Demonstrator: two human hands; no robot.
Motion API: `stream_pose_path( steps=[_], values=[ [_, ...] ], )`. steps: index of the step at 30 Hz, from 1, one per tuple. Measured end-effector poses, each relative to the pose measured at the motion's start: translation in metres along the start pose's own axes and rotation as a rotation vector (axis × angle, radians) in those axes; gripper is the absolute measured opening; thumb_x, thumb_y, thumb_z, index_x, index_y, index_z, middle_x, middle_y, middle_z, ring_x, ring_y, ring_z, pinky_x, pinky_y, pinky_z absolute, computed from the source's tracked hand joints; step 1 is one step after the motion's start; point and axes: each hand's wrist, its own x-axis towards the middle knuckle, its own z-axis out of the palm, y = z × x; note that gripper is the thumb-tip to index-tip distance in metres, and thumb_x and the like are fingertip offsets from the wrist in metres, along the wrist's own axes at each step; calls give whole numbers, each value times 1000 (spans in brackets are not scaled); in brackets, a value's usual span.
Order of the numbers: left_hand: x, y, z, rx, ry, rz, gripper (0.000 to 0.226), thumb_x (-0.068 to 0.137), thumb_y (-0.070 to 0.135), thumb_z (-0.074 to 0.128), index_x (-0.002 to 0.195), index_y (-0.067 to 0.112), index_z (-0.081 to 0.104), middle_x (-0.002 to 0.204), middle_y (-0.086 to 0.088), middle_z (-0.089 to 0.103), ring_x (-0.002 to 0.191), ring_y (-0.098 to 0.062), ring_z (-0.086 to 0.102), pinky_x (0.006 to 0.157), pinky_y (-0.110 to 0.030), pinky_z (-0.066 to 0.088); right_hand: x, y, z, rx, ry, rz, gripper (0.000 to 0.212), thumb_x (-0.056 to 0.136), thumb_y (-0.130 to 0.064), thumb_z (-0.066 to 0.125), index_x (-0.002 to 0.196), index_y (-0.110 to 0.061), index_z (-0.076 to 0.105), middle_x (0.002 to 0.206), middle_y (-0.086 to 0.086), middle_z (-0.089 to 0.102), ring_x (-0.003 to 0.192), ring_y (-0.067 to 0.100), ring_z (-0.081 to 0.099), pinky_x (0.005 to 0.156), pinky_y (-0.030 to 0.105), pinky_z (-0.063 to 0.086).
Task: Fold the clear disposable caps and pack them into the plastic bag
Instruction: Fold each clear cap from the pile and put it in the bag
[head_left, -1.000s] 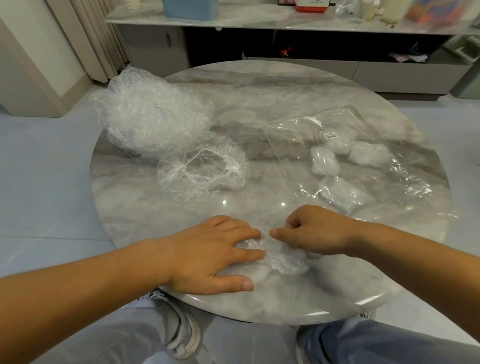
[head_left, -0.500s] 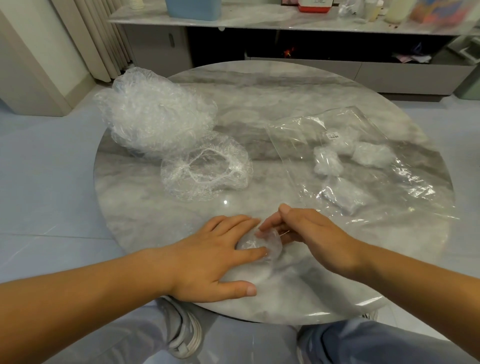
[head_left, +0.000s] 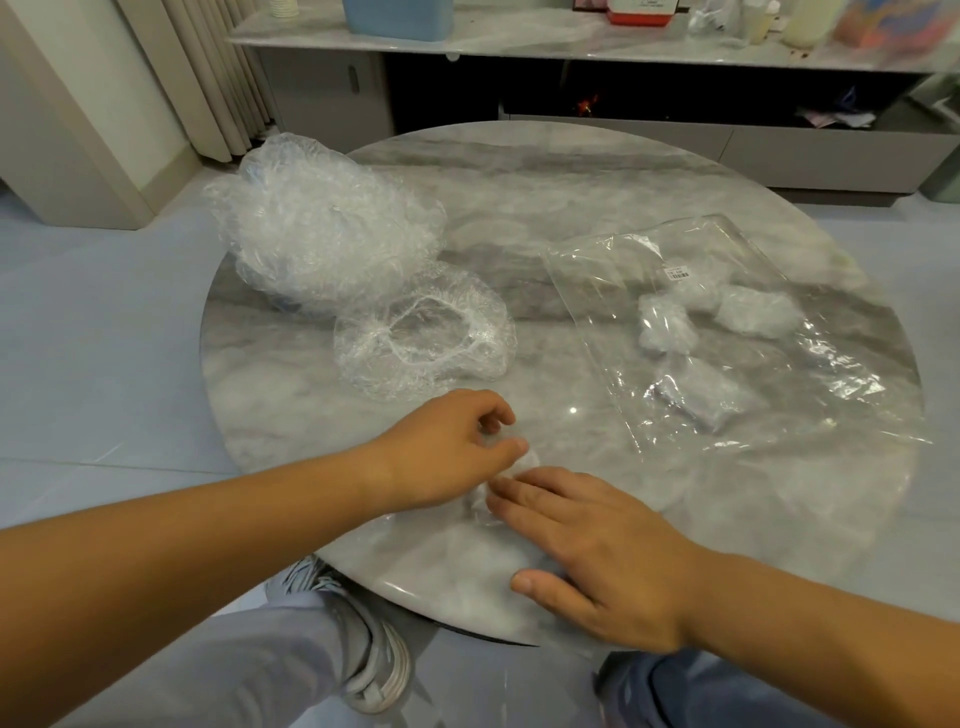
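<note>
Round marble bench, 6 o'clock edge: partly folded clear cap, pinched by the curled left hand and pressed under the flat, straight-fingered right hand. Plastic bag at 3 o'clock; unfolded caps at 10 o'clock.

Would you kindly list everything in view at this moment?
table: one, grey marble, centre
pile of caps: one, clear, table's far left
open cap: one, clear, before the pile
bag: one, clear, table's right
packed caps: at least three, whitish, inside the bag
small cap: one, clear, between the hands
tub: one, blue, on the back shelf
shoe: one, grey, under the table
left hand: one, pinches the small cap
right hand: one, fingers flat on the small cap
</note>
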Motion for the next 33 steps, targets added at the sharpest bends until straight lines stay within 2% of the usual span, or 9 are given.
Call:
stream_pose_path(
  steps=[3,9,17,21,23,26,28,31,33],
  values=[
    [11,6,2,109,-48,-55,37,85,51,73,114,27,67,98,11,64,85,-4,61,83,-23,51,-1,1,3,-55,-3,-25,64,105,-58,28,151,-17,43,157,2,42,147,20,32,119,32,27],
    [19,10,-2,151,-74,-81,18,86,36,78,93,20,73,74,11,63,68,-4,58,65,-19,43,-11,1,15,-100,-109,-5,74,104,-65,19,162,-18,18,170,3,11,157,20,1,123,42,5],
    [19,11,-2,125,-70,-102,13,87,32,77,89,20,73,77,10,67,69,-1,60,63,-15,42,-14,1,17,-92,-152,-31,80,103,-68,15,163,-16,3,170,3,-6,155,19,-16,121,48,-6],
    [16,12,-2,131,-84,-76,12,89,31,75,85,21,70,76,9,66,67,-2,59,64,-15,43,-12,0,9,-15,-179,-25,78,102,-66,18,163,-19,1,169,-1,-13,153,11,-23,123,44,-11],
    [15,15,-5,116,-86,-77,13,91,29,73,83,21,66,72,10,63,62,0,55,61,-13,41,-13,0,-2,153,-117,-9,75,101,-62,26,162,-20,15,171,-4,1,155,6,-12,125,37,-4],
    [16,20,-9,-60,-44,-125,15,93,25,71,85,15,62,63,5,58,50,-1,48,53,-16,38,-20,5,-20,417,221,69,51,98,-50,50,142,-22,48,159,-7,35,147,4,30,118,23,26],
    [14,28,-9,-268,-22,-181,15,95,24,68,89,12,62,73,-8,67,59,-9,58,56,-23,46,-22,9,-36,621,331,265,34,93,-52,58,122,-34,58,150,-16,38,141,-3,35,111,16,32],
    [13,49,-5,-480,23,-176,15,97,18,66,95,5,60,92,-22,73,70,-19,70,61,-28,57,-18,17,-57,1061,395,535,24,90,-53,64,102,-34,72,124,-23,61,123,-8,52,105,25,42],
    [14,65,0,-541,66,-130,16,97,16,66,97,1,59,93,-26,72,72,-19,73,61,-28,60,-20,25,-64,1251,392,646,27,92,-49,59,99,-31,78,113,-16,71,113,6,64,104,38,51]
  ],
)
